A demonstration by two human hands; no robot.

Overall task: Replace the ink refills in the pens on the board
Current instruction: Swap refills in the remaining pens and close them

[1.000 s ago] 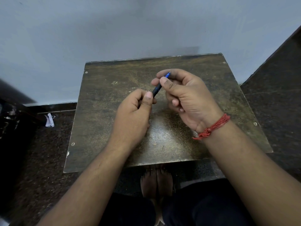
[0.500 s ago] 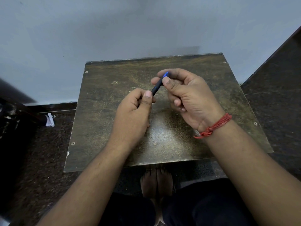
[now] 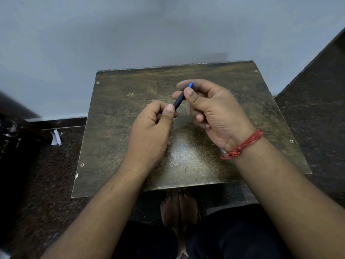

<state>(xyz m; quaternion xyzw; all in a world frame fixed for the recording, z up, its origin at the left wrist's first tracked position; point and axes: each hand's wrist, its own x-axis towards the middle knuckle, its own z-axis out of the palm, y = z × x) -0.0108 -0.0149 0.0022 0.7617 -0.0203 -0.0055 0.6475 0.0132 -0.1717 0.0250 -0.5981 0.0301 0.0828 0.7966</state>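
A slim pen with a dark barrel and a blue tip end (image 3: 179, 99) is held in the air above the worn, scratched brown wooden board (image 3: 119, 128), slanting from lower left up to upper right. The left hand (image 3: 151, 131) has its fingers curled with the thumb pressed on the lower end of the barrel; how much of the pen lies inside that fist is hidden. The right hand (image 3: 214, 113) pinches the upper part between thumb and forefinger, the other fingers curled into the palm — only the blue section and a fine point stick out past the fingertips. Both grips are closed on the pen. A red thread wristband (image 3: 244, 144) circles the right wrist. Below the board's near edge bare feet (image 3: 179, 208) show dimly. At the left, on the dark floor, lies a small white scrap (image 3: 56, 137) — too blurred to identify.
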